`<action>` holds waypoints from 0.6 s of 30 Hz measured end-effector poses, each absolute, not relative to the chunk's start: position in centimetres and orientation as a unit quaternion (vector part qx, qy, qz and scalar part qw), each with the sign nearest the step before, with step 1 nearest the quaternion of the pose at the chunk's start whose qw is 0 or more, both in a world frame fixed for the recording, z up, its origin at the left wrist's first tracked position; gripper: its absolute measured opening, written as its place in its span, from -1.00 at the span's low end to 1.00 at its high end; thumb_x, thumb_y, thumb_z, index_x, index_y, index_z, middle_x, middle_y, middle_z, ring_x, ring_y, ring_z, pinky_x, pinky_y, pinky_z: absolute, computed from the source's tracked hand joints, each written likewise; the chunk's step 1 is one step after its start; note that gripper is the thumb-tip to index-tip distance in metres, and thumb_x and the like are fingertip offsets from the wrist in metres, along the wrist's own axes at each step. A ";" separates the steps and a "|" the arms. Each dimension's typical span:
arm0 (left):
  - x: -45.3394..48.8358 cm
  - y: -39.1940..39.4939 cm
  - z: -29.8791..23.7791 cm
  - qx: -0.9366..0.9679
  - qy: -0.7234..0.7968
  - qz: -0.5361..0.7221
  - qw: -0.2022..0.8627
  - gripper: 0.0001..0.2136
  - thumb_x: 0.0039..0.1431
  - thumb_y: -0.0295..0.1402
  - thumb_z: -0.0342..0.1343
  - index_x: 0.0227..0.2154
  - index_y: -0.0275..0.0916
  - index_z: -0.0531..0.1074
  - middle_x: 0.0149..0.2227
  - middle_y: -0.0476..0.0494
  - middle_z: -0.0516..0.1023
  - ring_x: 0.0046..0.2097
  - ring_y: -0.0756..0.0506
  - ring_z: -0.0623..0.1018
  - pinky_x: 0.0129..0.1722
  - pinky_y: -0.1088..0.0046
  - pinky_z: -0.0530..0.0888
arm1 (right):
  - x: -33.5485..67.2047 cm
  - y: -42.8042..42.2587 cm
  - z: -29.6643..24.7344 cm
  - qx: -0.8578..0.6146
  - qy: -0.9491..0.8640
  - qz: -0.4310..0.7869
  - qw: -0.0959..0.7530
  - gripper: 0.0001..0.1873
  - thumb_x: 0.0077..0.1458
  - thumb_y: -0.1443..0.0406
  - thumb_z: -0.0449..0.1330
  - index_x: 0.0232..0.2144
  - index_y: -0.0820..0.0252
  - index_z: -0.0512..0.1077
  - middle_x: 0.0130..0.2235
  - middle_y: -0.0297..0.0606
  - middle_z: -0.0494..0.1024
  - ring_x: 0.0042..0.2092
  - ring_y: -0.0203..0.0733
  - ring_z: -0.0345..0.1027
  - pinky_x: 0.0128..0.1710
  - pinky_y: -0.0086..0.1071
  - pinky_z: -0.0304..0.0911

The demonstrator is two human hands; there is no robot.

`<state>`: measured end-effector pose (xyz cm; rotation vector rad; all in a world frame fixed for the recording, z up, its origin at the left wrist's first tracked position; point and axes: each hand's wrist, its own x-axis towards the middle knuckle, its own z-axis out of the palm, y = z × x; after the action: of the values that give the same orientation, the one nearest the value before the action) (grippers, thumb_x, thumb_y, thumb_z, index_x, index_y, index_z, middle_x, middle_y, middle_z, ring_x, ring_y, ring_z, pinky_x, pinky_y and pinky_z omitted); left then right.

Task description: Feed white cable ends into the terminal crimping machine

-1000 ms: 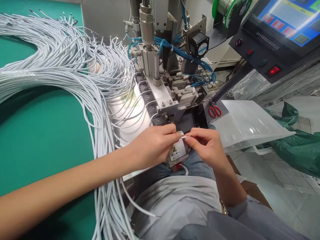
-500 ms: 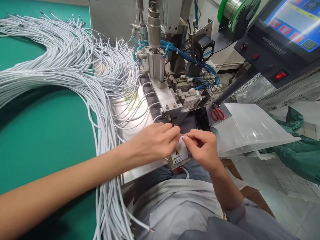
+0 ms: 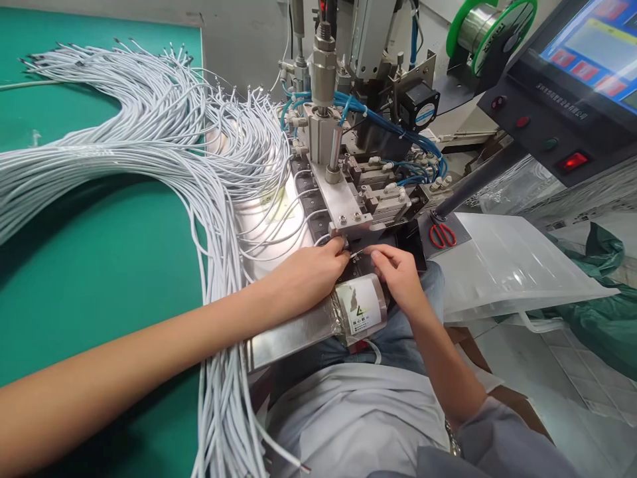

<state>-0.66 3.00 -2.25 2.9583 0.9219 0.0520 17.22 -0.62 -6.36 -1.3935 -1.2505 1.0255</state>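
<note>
My left hand [image 3: 311,272] and my right hand [image 3: 398,275] meet just below the metal head of a small machine [image 3: 348,192]. Both pinch the end of a thin white wire [image 3: 356,253] between fingertips, holding it at the dark fixture slots under the machine's plate. A large bundle of white wires [image 3: 149,153] fans across the green mat [image 3: 89,265] to the left and hangs over the table edge near my left forearm. A metal guard with a warning label [image 3: 361,307] lies under my wrists.
Red-handled scissors [image 3: 442,234] lie on a dark plate right of the machine. A clear plastic bag [image 3: 507,265] spreads further right. A control panel with a touchscreen [image 3: 582,60] and red lit switch [image 3: 572,160] stands at the upper right. A solder spool [image 3: 490,26] sits behind.
Both hands have moved up and away from me with the wire end, from over the warning label to the fixture under the machine head. The label is now uncovered.
</note>
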 end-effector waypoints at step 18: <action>-1.1 3.3 -3.3 0.961 0.276 0.014 0.017 -0.70 0.18 -0.51 -0.08 -0.03 -0.28 0.34 -0.20 -0.22 0.39 -0.40 -0.05 0.51 -0.43 0.43 0.41 | 16.9 0.8 -6.6 -0.556 -0.481 0.524 0.429 -0.77 -0.08 0.18 0.16 -0.60 0.21 0.29 -0.66 -0.48 0.18 -0.58 -0.42 -0.01 -0.57 -0.47 -0.06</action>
<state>-1.11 3.32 -3.28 2.9874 0.8571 0.0429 16.87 0.77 -6.61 -1.3884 -1.2017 1.3070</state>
